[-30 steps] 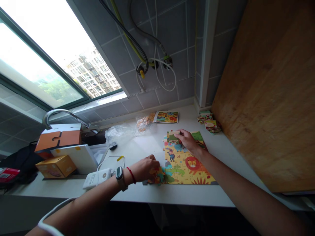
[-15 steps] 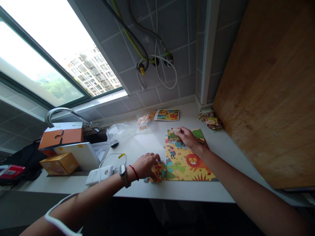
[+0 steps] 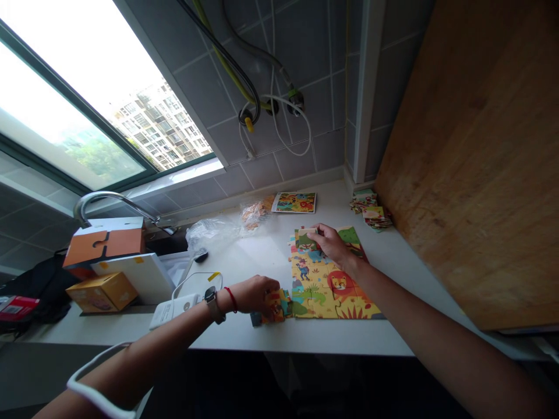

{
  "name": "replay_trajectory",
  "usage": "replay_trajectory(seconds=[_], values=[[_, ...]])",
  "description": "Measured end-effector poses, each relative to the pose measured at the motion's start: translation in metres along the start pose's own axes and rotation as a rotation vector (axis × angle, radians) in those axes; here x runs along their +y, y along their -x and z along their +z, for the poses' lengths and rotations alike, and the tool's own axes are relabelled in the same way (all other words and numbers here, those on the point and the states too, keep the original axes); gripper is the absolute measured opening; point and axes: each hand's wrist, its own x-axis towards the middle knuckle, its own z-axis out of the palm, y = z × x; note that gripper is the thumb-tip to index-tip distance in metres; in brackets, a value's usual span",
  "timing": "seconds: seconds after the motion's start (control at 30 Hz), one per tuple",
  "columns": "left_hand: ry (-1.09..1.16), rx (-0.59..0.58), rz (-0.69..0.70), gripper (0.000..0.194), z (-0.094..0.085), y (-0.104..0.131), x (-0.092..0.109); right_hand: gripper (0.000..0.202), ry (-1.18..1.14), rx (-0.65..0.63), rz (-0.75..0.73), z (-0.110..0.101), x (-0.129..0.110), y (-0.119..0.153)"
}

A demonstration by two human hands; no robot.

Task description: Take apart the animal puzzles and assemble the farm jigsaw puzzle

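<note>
A jigsaw puzzle with a lion, a crocodile and other animals lies partly put together on the white counter. At its lower left edge, my left hand has its fingers closed around an orange and yellow puzzle piece, which sits beside the puzzle and looks slightly tilted; its underside is hidden. Over the puzzle's upper part, my right hand pinches a green-topped puzzle piece between thumb and fingers. Whether this piece touches those beneath it, I cannot tell.
Behind the puzzle lie a picture card and a clear plastic bag. Loose pieces are stacked by the wooden board on the right. A white power strip and boxes stand left, near the faucet.
My left hand has turned a little, and the piece under it now shows more of its colored face, slightly apart from the puzzle's edge. My right hand has hardly moved.
</note>
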Motion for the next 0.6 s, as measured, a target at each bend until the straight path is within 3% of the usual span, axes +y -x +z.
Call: replay_trajectory(seconds=[0.27, 0.37, 0.5, 0.6], values=[[0.205, -0.178, 0.023, 0.045, -0.016, 0.005, -0.015, 0.023, -0.011, -0.002, 0.012, 0.0, -0.001, 0.0], [0.282, -0.165, 0.031, 0.046, -0.022, 0.009, -0.018, 0.022, -0.001, 0.001, 0.014, 0.0, 0.0, 0.0], [0.501, -0.194, 0.114, 0.048, -0.026, 0.008, 0.003, 0.02, 0.019, -0.002, -0.005, -0.001, 0.001, -0.001], [0.428, -0.15, 0.207, 0.045, -0.023, -0.009, 0.034, 0.02, 0.008, -0.006, 0.002, -0.001, 0.001, 0.0]])
